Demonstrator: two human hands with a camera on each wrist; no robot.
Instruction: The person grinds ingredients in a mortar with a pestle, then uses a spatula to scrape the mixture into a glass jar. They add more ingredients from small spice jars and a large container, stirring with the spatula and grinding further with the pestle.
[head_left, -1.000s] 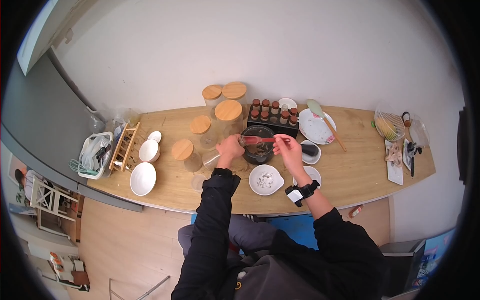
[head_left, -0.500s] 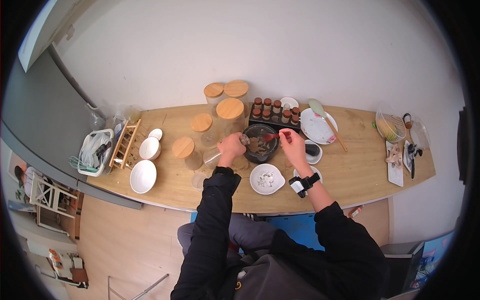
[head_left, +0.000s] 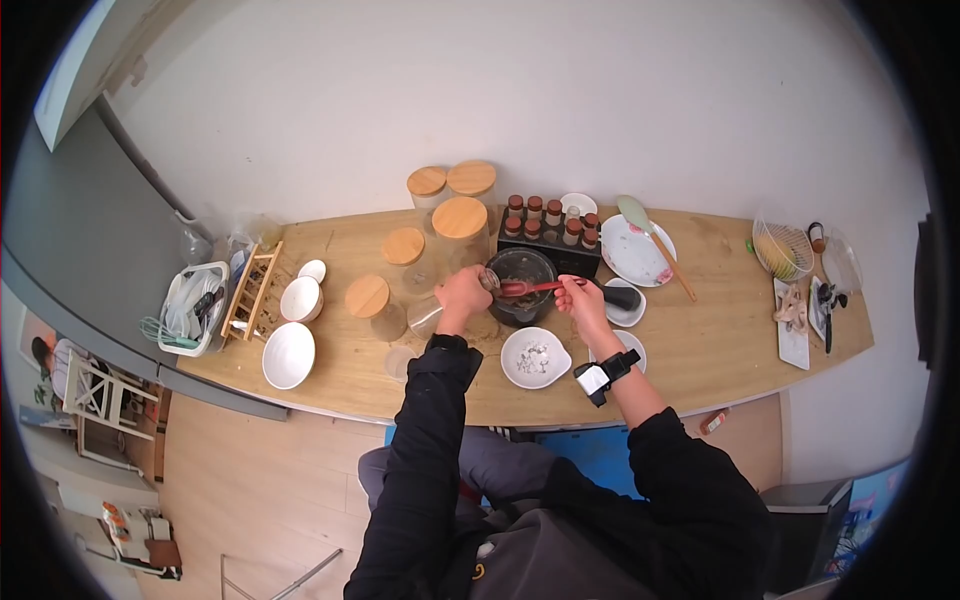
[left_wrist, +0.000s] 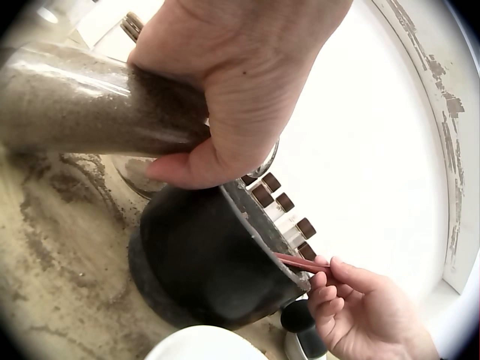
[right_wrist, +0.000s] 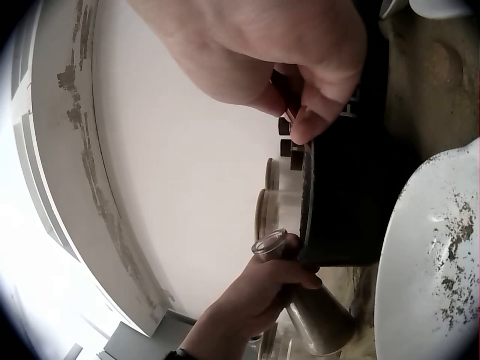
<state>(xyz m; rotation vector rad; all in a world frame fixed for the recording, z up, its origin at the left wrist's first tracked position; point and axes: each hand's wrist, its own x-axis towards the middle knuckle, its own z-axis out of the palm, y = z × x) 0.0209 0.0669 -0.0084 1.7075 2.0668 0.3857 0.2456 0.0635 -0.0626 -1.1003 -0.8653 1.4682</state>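
My left hand [head_left: 463, 294] grips a glass bottle [left_wrist: 90, 105] of grey-brown powder around its neck. The bottle lies tilted, its mouth at the left rim of a black mortar [left_wrist: 202, 255]. Between thumb and fingers, my right hand [head_left: 583, 302] pinches the handle of a red spoon [head_left: 535, 287]. That spoon spans the mortar from the right, its bowl close to the bottle's mouth. Brown powder shows inside the mortar. A white spouted bowl [head_left: 515, 370] with dark and pale bits stands in front. Right of the mortar, a dark pestle [head_left: 622, 298] rests in a white dish.
Behind the mortar stands a black rack [head_left: 560, 259] of brown-capped spice jars. Wooden-lidded glass canisters [head_left: 460, 218] crowd the left. A floral plate [head_left: 625, 255] carries a spatula [head_left: 657, 250]. White bowls [head_left: 288, 355] sit at far left, a wire basket [head_left: 783, 248] at far right.
The red spoon moved from the bottle to over the mortar, where its bowl dipped toward the brown powder, then back left to the bottle's mouth. The left hand and bottle stayed nearly still.
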